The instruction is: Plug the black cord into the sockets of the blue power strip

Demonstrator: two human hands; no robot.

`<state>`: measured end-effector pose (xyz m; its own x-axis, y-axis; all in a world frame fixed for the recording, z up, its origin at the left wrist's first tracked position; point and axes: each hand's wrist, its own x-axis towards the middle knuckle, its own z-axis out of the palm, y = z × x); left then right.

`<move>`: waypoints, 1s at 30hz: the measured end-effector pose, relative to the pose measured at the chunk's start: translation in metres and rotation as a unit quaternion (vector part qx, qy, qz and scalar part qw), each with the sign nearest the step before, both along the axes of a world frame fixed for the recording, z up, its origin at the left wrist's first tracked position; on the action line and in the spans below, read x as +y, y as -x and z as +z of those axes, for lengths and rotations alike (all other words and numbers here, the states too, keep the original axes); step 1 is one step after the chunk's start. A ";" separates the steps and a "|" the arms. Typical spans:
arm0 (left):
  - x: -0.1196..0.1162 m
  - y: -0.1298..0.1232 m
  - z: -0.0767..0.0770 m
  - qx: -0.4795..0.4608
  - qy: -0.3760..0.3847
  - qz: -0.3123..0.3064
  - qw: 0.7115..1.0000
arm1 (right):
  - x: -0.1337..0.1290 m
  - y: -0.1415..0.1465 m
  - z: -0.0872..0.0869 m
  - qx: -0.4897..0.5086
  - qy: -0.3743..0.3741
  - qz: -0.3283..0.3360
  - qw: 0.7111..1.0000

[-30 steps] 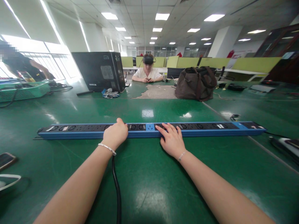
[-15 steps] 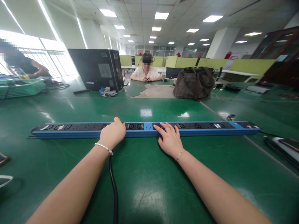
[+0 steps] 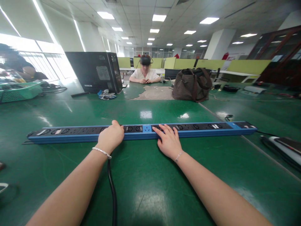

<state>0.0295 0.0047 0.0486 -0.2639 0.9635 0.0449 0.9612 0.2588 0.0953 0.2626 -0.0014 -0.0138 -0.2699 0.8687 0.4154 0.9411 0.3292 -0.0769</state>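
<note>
As the blue-edged power strip (image 3: pixel 141 136) lies crosswise on the green table (image 3: pixel 145 175) before us, we judge it stiff, fairly heavy and smooth, best taken by its long side walls. Our right hand (image 3: pixel 169 142) rests on it, fingers apart; our left hand (image 3: pixel 110 137) curls over it (whether clamped on a hidden end of the black cable (image 3: pixel 113 191), we cannot tell).

A long blue power strip (image 3: pixel 141 136) with a black face lies sockets up across the middle of the frame, a blue socket panel (image 3: pixel 147 128) near its centre; a thick black cord (image 3: pixel 113 190) curves to the bottom edge, its upper end hidden
</note>
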 end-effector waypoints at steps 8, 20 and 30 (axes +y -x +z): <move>-0.002 0.001 0.002 0.015 -0.004 -0.006 1.000 | 0.001 -0.001 -0.001 0.012 -0.002 0.005 1.000; -0.009 0.012 0.035 -0.001 -0.060 0.053 0.997 | 0.000 0.000 -0.002 0.004 -0.005 0.003 1.000; -0.007 0.070 0.066 -0.008 -0.030 0.078 0.997 | 0.001 -0.001 -0.002 0.007 -0.009 0.004 1.000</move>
<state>-0.0405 -0.0027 0.1144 -0.4106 0.9068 0.0951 0.9083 0.3976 0.1301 0.2636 -0.0003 -0.0160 -0.2713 0.8587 0.4348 0.9372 0.3387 -0.0840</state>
